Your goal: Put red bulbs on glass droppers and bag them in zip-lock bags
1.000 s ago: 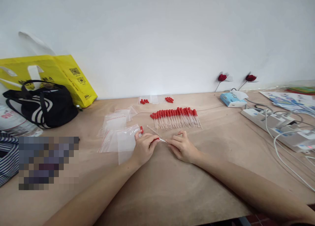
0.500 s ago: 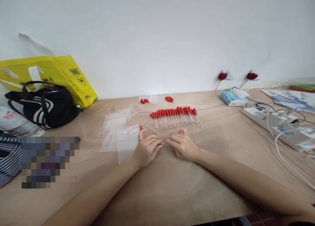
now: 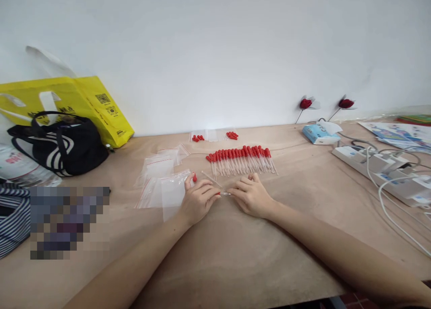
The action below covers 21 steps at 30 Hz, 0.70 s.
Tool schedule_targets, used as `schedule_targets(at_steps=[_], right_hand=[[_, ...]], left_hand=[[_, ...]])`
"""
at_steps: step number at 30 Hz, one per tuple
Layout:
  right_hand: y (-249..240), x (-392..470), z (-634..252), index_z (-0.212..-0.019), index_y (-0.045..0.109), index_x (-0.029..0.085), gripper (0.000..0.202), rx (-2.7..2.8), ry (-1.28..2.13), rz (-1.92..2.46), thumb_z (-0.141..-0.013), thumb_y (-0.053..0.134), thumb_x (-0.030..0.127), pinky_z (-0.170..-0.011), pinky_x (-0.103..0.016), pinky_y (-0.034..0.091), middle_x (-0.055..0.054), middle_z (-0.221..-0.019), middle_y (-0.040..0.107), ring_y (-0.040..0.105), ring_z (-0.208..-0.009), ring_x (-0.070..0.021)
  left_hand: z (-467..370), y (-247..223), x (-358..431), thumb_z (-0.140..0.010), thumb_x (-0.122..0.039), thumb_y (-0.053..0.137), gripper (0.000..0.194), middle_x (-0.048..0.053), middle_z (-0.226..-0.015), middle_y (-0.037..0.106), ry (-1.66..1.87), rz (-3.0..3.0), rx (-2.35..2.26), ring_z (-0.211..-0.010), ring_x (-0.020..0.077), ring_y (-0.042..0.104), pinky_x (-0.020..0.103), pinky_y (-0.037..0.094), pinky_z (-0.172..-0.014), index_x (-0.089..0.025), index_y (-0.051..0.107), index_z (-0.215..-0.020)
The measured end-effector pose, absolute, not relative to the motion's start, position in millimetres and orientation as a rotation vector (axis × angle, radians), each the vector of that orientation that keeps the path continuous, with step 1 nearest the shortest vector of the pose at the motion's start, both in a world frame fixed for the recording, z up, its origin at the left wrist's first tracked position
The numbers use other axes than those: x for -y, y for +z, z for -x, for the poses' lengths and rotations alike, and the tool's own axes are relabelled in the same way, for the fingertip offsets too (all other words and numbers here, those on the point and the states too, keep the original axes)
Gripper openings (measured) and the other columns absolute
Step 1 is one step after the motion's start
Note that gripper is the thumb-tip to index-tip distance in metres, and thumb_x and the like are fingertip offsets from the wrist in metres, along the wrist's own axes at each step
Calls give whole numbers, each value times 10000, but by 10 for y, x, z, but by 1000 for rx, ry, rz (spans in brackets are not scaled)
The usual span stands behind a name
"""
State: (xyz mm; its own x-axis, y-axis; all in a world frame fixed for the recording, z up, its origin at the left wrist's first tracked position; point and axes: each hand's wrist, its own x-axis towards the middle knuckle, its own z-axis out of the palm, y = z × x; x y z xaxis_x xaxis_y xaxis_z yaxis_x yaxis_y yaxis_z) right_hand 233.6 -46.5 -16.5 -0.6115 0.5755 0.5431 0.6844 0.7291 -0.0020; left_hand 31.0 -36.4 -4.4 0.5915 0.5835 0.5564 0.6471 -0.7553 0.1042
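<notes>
1. Nearest, the left hand [image 3: 200, 201] pinches the red end of a thin clear tube [image 3: 226, 194]; the right hand [image 3: 251, 195] pinches its other end. The hands are slightly apart, with the tube bridging the gap; fingers hide both its ends.
2. Just beyond the fingertips, a loose thin stick [image 3: 210, 178] lies slantwise between the hands and the row of red-topped tubes [image 3: 240, 158]. A small red piece [image 3: 194, 178] is beside the left index finger.
3. Clear zip bags [image 3: 153, 174] overlap left of the row; the left hand covers part of the nearest one.
4. To the right, a white power strip [image 3: 367, 165] and loose cables [image 3: 382, 194] crowd the table [image 3: 286, 183]. On the left is a black bag [image 3: 69, 145], in front of a yellow bag [image 3: 101, 107].
5. Farther back are two red clusters [image 3: 232, 135], a blue tissue pack [image 3: 316, 134], printed papers [image 3: 400, 134] and two dark red flowers [image 3: 305, 103] near the wall [image 3: 208, 53].
</notes>
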Motion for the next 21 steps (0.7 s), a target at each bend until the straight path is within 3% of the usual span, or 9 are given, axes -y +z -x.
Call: schedule_targets(at_steps=[4,10,15,21], right_hand=[[-173,428,-2377,-909,621,192,233,2366,-278,1065,-832,402,204,-674,-317,195,-46,-760,616,464,-746,-158],[-171,57,-2497,-963,560,153,237,1838,-211,1628,-786,412,204,-706,-322,210,-58,-775,640,517,-779,-194],[-200,-288,-2502,-874,533,155,173,1662,-172,1872,-748,428,212,-742,-344,214,-61,-731,632,524,-780,-218],[-244,-403,-2485,-737,547,175,102,1676,-183,1950,-726,454,214,-754,-354,199,-43,-719,631,523,-765,-204]], left_hand=[[-263,-56,353,-843,-312,458,195,30,-953,665,-903,2571,1217,-966,207,554,467,114,-982,-250,591,-971],[-97,-118,245,-795,-391,476,466,144,-1197,515,-789,2297,1601,-1132,297,420,528,157,-946,-185,434,-1211],[-18,-160,192,-801,-409,455,477,184,-1257,452,-583,2289,1792,-1184,320,358,554,187,-928,-155,434,-1205],[-28,-119,168,-843,-336,416,283,92,-1169,559,-554,2362,1838,-1136,261,433,525,160,-947,-209,525,-1070]])
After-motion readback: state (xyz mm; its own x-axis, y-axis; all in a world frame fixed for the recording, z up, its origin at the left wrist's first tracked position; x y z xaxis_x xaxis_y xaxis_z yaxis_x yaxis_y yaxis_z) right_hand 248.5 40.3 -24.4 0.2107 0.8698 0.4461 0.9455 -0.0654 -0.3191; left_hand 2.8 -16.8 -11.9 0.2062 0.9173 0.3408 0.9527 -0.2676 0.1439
